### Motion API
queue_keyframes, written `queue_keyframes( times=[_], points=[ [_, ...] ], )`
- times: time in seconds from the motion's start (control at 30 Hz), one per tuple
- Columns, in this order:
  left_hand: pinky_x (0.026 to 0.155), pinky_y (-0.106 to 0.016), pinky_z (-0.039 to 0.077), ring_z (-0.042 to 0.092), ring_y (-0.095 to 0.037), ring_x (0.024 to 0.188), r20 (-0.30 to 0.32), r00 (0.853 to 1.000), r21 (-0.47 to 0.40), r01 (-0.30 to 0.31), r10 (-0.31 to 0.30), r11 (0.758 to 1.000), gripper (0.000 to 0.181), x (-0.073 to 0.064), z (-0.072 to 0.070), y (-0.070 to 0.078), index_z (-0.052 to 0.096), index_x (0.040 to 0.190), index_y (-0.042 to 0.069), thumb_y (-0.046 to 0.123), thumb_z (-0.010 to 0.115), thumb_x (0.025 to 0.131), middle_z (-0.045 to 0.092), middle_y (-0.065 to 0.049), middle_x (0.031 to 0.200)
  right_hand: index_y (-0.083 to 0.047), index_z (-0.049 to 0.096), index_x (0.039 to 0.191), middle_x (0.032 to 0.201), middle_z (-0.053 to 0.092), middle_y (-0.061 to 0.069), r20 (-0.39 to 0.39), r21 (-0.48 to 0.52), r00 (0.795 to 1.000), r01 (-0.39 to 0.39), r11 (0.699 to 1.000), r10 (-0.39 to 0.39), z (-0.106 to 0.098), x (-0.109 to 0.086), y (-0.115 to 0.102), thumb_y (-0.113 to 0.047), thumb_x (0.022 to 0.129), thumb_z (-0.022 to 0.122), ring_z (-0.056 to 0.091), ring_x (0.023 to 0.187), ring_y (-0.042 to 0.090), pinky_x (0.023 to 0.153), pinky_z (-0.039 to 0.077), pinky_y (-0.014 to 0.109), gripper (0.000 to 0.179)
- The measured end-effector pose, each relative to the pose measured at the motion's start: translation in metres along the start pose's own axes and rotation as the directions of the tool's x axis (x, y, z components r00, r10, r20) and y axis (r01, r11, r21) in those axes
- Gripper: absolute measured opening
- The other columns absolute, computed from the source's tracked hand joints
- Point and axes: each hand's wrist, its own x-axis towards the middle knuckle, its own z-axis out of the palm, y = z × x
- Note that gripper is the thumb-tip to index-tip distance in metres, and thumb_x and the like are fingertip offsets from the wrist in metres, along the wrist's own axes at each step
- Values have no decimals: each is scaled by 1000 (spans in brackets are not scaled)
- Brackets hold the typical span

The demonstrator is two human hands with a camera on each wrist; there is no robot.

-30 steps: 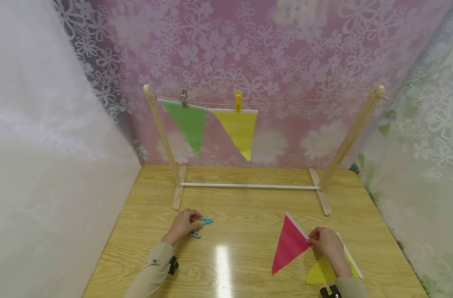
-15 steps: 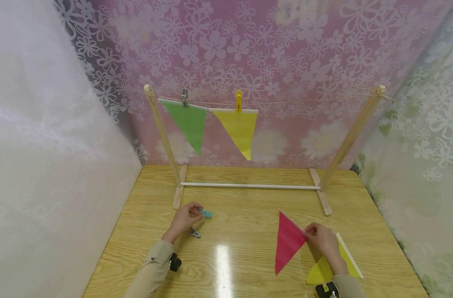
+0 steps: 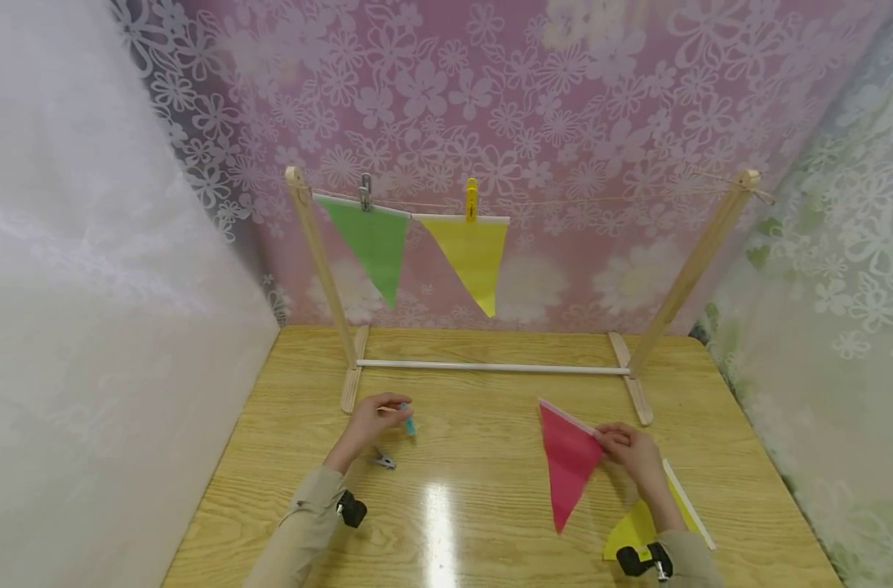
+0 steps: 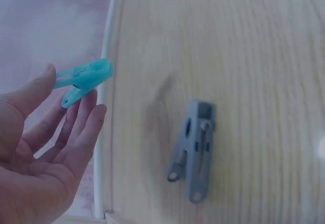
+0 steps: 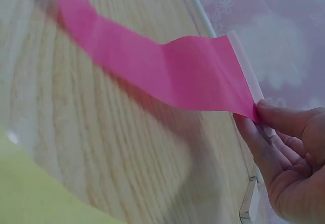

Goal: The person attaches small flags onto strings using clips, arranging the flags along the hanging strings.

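Note:
My left hand (image 3: 369, 425) pinches a light blue clothespin (image 4: 86, 77) by its handle ends, thumb on one arm and fingers at the other. Below it a grey clothespin (image 4: 195, 150) lies on the table. With thumb and fingers my right hand (image 3: 633, 457) grips a pink triangular pennant (image 3: 570, 461) at the right end of its white top strip; in the right wrist view the cloth droops toward the tabletop. A yellow pennant (image 3: 635, 531) lies partly under my right forearm.
Behind my hands stands a wooden frame with a left post (image 3: 318, 265), right post (image 3: 692, 273) and white crossbar (image 3: 490, 367). From its string hang a green pennant (image 3: 373, 249) under a grey clothespin (image 3: 366, 193) and a yellow pennant (image 3: 470, 253) under a yellow clothespin (image 3: 472, 200).
My left hand has lifted the light blue clothespin from beside the grey one and turned it to point downward. My right hand has raised the pink pennant and moved it slightly forward and left.

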Motion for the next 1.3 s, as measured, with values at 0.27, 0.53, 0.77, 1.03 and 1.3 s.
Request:
queue_keyframes(
  times=[0.27, 0.53, 0.77, 1.03, 1.3],
  points=[
    [100, -53, 52, 66, -33, 111, 130, 991, -157, 64, -43, 986, 45, 11, 2, 18, 59, 137, -4, 22, 65, 101, 61, -24, 132, 19, 53, 132, 110, 74, 19, 30, 131, 999, 33, 991, -38, -5, 8, -13, -11, 103, 60, 70, 84, 0, 80, 62, 30, 43],
    [103, -46, 52, 66, -29, 112, 149, 987, -264, 101, -63, 959, 41, 27, 1, 49, 60, 136, -4, 20, 63, 103, 60, -23, 134, 19, 53, 133, 119, 68, 30, 62, 109, 992, 101, 989, -108, -12, 11, -36, -12, 104, 59, 71, 84, 1, 81, 61, 31, 43],
    [104, -43, 51, 67, -28, 113, 179, 981, -296, 123, -71, 947, 46, 36, 2, 73, 56, 139, -5, 21, 64, 102, 57, -24, 138, 18, 55, 132, 109, 75, 14, 60, 121, 988, 132, 984, -140, -17, 14, -55, -16, 103, 61, 72, 84, 1, 77, 60, 23, 45],
    [107, -41, 49, 64, -29, 122, 225, 973, -316, 128, -57, 940, 46, 45, 3, 108, 55, 142, -1, 22, 63, 103, 58, -19, 141, 18, 54, 133, 97, 75, -14, 55, 184, 979, 184, 966, -197, -24, 22, -78, -17, 101, 64, 72, 83, 1, 76, 61, 23, 49],
    [109, -41, 48, 60, -31, 127, 274, 962, -338, 92, 4, 937, 45, 55, 3, 148, 52, 143, -3, 19, 60, 104, 54, -25, 142, 19, 54, 130, 93, 76, -12, 42, 235, 960, 261, 936, -278, -29, 30, -111, -15, 100, 66, 73, 82, 4, 75, 61, 25, 47]
  ],
)
